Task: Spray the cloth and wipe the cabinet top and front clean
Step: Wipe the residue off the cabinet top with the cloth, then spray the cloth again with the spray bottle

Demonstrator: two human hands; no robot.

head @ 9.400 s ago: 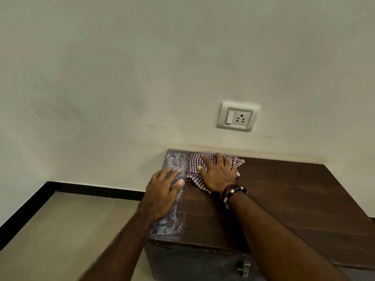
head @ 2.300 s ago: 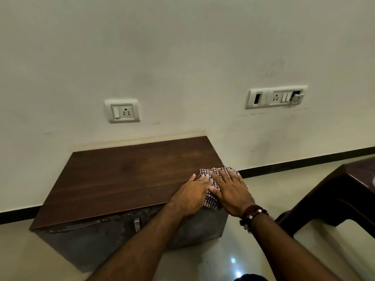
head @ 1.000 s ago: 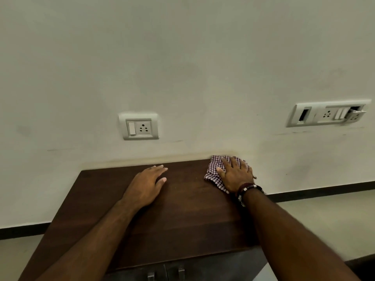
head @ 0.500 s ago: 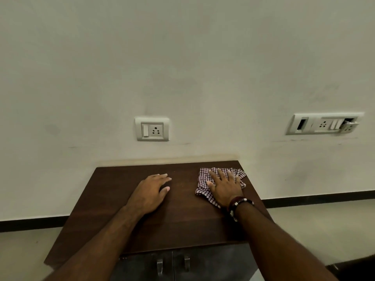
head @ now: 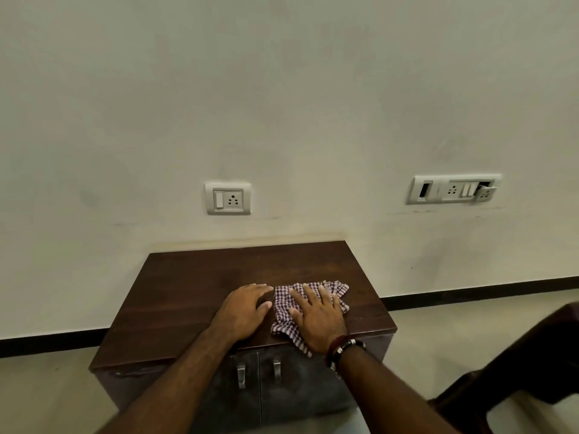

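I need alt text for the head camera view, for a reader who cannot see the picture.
A person's right hand presses a checked cloth flat on a dark wooden cabinet top, while the left hand rests flat beside it. Below are two grey doors with metal handles; on the wall behind are a socket and a wider switch panel.
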